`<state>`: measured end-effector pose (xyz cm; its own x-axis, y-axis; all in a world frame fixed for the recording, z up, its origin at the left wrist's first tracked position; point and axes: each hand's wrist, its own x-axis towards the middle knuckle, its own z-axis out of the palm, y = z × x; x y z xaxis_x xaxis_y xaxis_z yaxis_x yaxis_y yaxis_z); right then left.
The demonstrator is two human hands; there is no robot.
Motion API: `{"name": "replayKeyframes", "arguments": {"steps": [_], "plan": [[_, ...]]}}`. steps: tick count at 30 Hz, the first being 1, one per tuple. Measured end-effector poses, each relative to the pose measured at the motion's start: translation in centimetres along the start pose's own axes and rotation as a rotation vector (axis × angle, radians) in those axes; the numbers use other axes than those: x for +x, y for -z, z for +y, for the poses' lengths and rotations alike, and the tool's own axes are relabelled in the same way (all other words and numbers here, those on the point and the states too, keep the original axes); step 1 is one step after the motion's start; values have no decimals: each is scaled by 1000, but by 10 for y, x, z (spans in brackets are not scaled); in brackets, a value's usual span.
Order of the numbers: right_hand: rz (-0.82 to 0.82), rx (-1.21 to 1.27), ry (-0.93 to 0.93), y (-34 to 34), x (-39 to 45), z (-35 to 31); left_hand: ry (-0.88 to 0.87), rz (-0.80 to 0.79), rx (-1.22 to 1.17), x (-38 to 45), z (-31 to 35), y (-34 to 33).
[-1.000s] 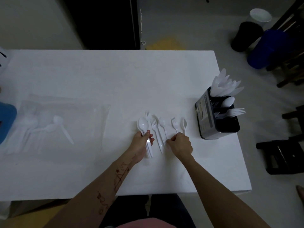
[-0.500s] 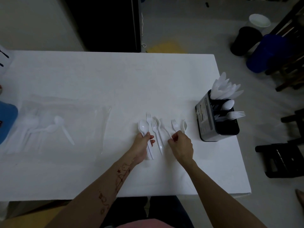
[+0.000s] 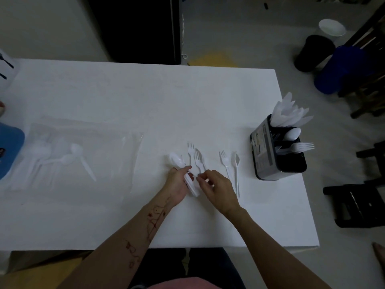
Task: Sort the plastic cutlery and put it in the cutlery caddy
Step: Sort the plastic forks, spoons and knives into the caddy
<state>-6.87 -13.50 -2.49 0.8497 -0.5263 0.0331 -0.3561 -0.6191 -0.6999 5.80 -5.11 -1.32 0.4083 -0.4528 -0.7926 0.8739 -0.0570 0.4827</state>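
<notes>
My left hand (image 3: 178, 181) grips a small stack of white plastic spoons (image 3: 178, 160), bowls pointing away from me, handles sticking out below the palm. My right hand (image 3: 216, 187) sits just right of it, fingertips curled at the handles of two white forks (image 3: 194, 156) lying on the table; whether it pinches one I cannot tell. A third fork (image 3: 224, 160) and a single spoon on its side (image 3: 236, 163) lie further right. The dark cutlery caddy (image 3: 270, 155) stands at the table's right edge, holding knives, a spoon and forks.
A clear plastic bag (image 3: 87, 147) with several more white spoons lies on the left of the white table (image 3: 145, 97). A blue object (image 3: 8, 149) sits at the left edge. Dark stools, a blue bin and a black bin stand on the floor to the right.
My right hand has slid left from the third fork toward my left hand and the two middle forks. One spoon from the middle is gone from the table. The left hand keeps its stack.
</notes>
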Motion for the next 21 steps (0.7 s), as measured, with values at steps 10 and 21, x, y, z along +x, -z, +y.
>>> {"name": "replayKeyframes", "arguments": {"steps": [10, 21], "plan": [[-61, -223, -427, -14, 17, 4, -170, 213, 99, -3, 5, 31], [155, -59, -660, -2, 14, 26, -134, 229, 62, -4, 6, 41]]}}
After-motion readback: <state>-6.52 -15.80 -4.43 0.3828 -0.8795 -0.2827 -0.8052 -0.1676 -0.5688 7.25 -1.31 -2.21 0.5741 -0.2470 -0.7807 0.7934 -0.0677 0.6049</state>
